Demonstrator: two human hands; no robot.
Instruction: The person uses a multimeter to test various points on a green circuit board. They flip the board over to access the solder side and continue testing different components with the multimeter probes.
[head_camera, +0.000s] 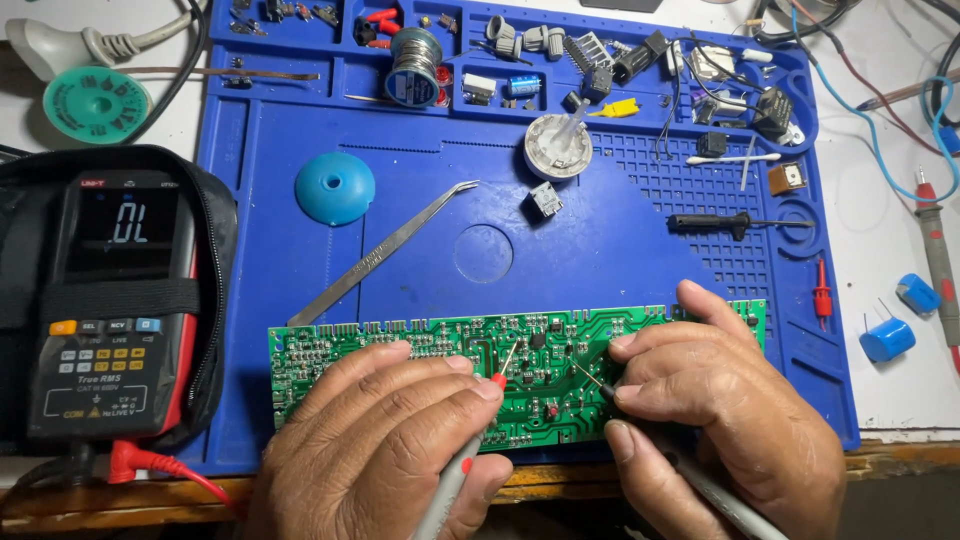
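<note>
Blue mat (300, 150) on the worktop is carrying a green circuit board (400, 345) lying long-ways left to right, right under both hands. Left hand (385, 450) is pinching a red-tipped probe (470, 455); right hand (715, 400) is pinching a black probe (600, 385), tips angling inward.

Circuit board (420, 350) under both grips: glossy green lacquer, bright solder points. Probe in the left grip (400, 450): grey plastic shaft, red plastic collar, bare metal tip (508, 358). Probe in the right grip (720, 420): dark matt plastic. Mat (620, 240) beyond the grips: blue, smooth, rubbery, part gridded. Tweezers (385, 252) above the left grip: brushed steel. Meter (115, 310) left of it: matt plastic casing, black cloth pouch. Counter (550, 482) edge beside the grips: worn, rough wood.
</note>
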